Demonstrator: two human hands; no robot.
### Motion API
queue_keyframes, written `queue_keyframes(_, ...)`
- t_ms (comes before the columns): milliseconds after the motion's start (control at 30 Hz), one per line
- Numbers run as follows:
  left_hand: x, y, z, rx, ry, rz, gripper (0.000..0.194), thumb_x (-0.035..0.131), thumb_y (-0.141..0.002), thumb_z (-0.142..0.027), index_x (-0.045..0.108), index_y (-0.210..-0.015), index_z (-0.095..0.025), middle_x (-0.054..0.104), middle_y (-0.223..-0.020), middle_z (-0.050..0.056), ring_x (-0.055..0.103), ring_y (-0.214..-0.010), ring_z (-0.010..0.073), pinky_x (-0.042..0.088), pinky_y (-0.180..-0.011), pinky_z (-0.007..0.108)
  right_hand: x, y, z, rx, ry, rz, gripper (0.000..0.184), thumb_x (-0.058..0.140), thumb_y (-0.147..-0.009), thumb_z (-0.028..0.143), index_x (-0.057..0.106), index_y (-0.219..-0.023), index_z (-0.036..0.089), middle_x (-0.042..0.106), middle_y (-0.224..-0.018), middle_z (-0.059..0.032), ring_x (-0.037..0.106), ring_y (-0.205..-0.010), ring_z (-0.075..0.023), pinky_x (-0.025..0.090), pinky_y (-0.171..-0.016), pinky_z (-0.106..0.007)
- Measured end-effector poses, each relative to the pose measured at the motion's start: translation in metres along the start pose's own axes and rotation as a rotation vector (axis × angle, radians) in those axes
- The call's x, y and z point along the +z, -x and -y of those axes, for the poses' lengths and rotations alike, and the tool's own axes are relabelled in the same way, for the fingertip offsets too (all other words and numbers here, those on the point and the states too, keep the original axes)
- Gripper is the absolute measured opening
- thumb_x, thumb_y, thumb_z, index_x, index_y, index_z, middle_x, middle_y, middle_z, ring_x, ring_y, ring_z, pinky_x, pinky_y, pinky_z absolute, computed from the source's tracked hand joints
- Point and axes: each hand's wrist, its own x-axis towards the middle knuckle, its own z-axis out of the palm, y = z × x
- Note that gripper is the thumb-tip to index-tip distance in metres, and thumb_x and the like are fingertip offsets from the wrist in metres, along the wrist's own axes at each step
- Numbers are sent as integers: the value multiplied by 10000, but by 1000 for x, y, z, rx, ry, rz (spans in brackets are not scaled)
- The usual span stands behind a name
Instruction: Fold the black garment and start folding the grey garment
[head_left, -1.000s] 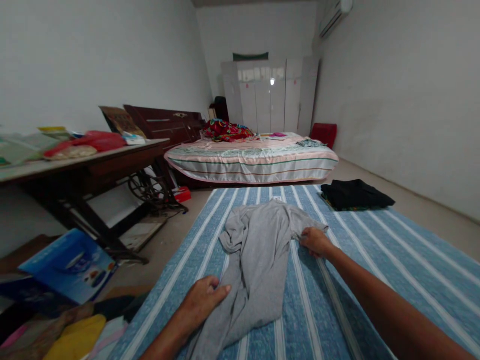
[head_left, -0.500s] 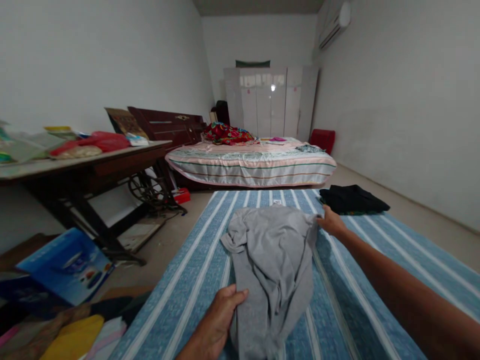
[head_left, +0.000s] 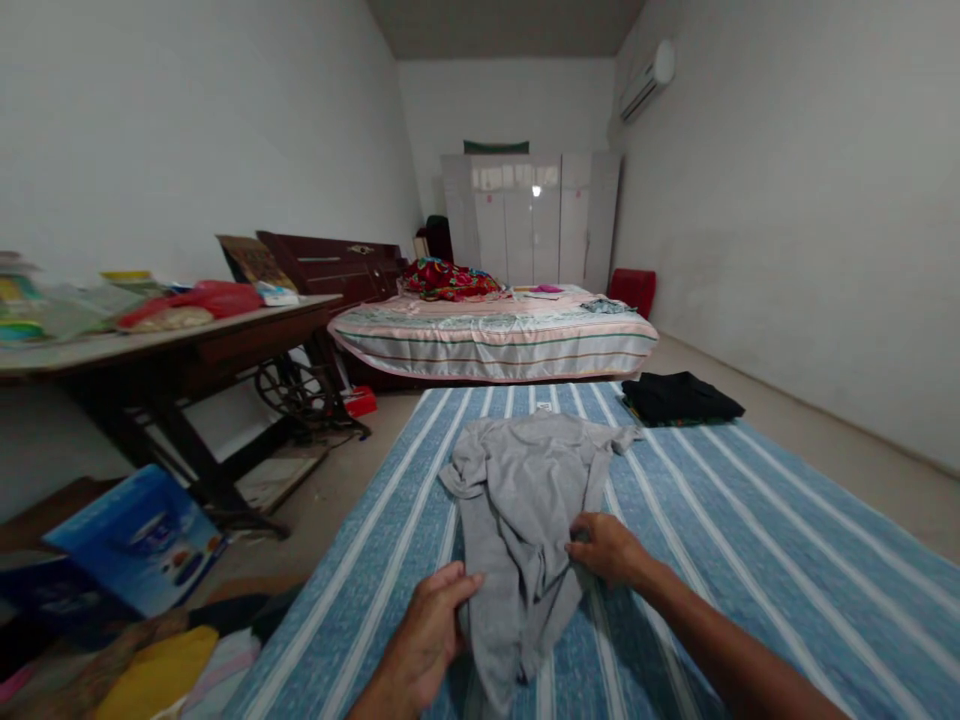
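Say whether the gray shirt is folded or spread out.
Loosely spread, not folded: the gray shirt lies with its sleeves out to either side, its body creased between the left hand and right hand.

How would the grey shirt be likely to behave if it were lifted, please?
The grey shirt would probably hang floppy, as its body lies in soft, loose folds. It looks fairly light, since the fabric seems thin. Its short sleeves may flop about, as they spread loosely on the striped cover.
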Motion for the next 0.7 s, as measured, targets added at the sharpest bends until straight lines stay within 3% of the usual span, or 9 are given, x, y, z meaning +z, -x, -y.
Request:
queue_keyframes(67, 4, 3, -15, 18, 106, -97, 253, 704, -589, -158, 593, -816, -171, 704, -754, 45, 680, -710, 229, 518, -604, 294, -3, -1, 0, 25, -61, -9, 49, 585, -661, 196, 623, -678, 169, 573, -542, 41, 517, -391, -93, 375, -439, -196)
queue_keyframes(200, -6, 5, -31, 34, 145, -171, 152, 645, -645, -136, 613, -792, -159, 696, -692, 47, 670, -601, 212, 513, -550, 286, -22, 3, -11, 108, -273, -98, 109, 478, -733, 252, 548, -682, 186, 497, -455, 56, 549, -403, -128, 397, -405, -206)
queue_keyframes(333, -27, 2, -9, 94, 71, -172, 78, 652, -635, -139, 615, -703, -146, 683, -647, 49, 664, -596, 206, 493, -537, 267, -36, 20, -28, 163, -475, -200, 144, 471, -738, 314, 525, -803, 197, 532, -512, 43, 619, -521, -147, 482, -501, -239)
queue_keyframes(467, -38, 3, 18, 137, -24, -203, 177, 702, -596, -171, 646, -761, -142, 692, -700, 47, 672, -708, 200, 495, -663, 260, -25, 42, -40, 181, -560, -239, 383, 526, -688, 324, 482, -1047, 198, 606, -688, 9, 642, -593, -171, 495, -529, -280)
queue_keyframes(600, -39, 5, 26, 202, -126, -177, 290, 726, -564, -294, 657, -804, -147, 692, -731, 48, 665, -757, 220, 488, -690, 289, -1, 73, -36, -2, -167, -243, 382, 511, -733, 366, 507, -1077, 198, 602, -700, -4, 603, -613, -193, 467, -600, -319)
queue_keyframes(700, -38, 4, 27, 281, -260, -236, 310, 695, -576, -361, 669, -801, -149, 695, -746, 49, 660, -782, 231, 485, -673, 289, 17, 97, -17, -215, 197, -154, 272, 489, -789, 337, 574, -1022, 225, 638, -920, -57, 607, -812, -210, 446, -739, -320)
